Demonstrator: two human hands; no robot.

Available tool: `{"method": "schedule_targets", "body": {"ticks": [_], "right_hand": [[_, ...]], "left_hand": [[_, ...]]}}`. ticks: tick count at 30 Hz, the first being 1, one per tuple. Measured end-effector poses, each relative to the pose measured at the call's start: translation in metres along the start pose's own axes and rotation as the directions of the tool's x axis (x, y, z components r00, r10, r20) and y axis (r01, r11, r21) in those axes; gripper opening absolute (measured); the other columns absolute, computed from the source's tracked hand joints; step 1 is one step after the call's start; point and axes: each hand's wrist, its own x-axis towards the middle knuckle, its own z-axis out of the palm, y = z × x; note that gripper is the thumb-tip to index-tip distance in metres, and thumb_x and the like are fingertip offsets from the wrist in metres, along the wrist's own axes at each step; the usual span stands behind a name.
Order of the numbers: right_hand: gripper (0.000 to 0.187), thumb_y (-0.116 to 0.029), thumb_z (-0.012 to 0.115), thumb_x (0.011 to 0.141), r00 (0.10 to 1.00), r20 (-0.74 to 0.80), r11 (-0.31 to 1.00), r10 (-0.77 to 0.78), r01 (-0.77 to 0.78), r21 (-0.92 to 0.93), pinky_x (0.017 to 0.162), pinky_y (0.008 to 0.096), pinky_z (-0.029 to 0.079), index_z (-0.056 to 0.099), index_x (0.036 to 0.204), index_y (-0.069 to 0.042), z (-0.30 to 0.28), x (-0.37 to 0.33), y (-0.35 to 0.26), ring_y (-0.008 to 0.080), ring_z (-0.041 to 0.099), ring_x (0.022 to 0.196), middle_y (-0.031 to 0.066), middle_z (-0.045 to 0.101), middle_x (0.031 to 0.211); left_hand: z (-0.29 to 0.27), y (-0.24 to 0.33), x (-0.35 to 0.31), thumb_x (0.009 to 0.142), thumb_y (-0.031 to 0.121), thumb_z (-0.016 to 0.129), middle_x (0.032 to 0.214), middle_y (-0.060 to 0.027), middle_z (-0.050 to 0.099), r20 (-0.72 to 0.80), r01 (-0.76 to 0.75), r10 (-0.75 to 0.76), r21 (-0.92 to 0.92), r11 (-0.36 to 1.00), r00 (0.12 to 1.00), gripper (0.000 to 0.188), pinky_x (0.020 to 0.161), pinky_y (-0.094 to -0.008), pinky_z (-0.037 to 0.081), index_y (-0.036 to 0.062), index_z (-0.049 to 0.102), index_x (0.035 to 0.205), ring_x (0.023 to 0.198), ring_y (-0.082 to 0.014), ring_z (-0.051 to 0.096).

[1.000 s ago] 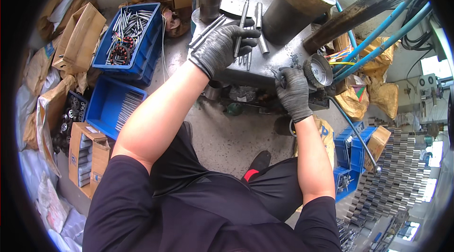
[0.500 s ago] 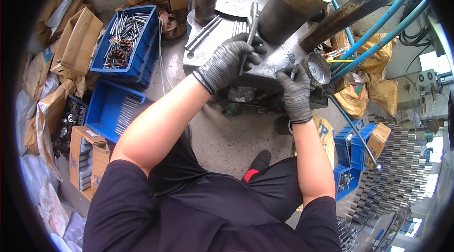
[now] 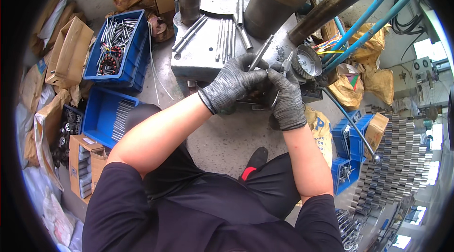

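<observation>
My left hand (image 3: 234,81) is clamped on a metal shaft (image 3: 262,50) jutting beyond my fingers; my right hand (image 3: 287,98), just beside, grips a slim metal tool (image 3: 286,63), tip upward.

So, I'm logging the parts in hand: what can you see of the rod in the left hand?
The rod is slim, straight and grey, metallic-looking with a dull shine. The gloved left hand grips its lower part, hiding that end. The exposed upper part slants away from the person and to the right, appearing near the front edge of the metal work surface.
</observation>
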Motion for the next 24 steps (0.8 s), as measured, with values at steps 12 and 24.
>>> {"method": "schedule_targets", "body": {"ticks": [12, 24], "right_hand": [[0.08, -0.006, 0.072, 0.087, 0.986, 0.167, 0.836, 0.025, 0.071, -0.544, 0.083, 0.0278, 0.053, 0.035, 0.157, 0.005, -0.014, -0.005, -0.028, 0.0151, 0.062, 0.102, 0.0071, 0.063, 0.117], [0.063, 0.003, 0.069, 0.063, 0.657, 0.622, -0.214, -0.426, 0.595, -0.775, 0.09, 0.0482, 0.05, 0.072, 0.125, -0.009, -0.006, -0.006, -0.038, 0.0373, 0.063, 0.1, 0.0153, 0.068, 0.108]], "left_hand": [[-0.014, 0.018, 0.004, 0.1, 0.018, 0.069, 0.076, 0.0022, 0.062, -0.251, -0.001, -0.03, -0.123, 0.992, 0.968, 0.015, 0.052, -0.0214, 0.048, 0.007, 0.07, 0.109, 0.064, -0.005, 0.059], [-0.021, 0.018, 0.005, 0.098, 0.011, 0.065, 0.083, -0.003, 0.066, -0.21, 0.073, -0.15, -0.335, 0.939, 0.966, 0.012, 0.05, -0.0206, 0.049, 0.0058, 0.06, 0.107, 0.064, -0.0081, 0.061]]}}
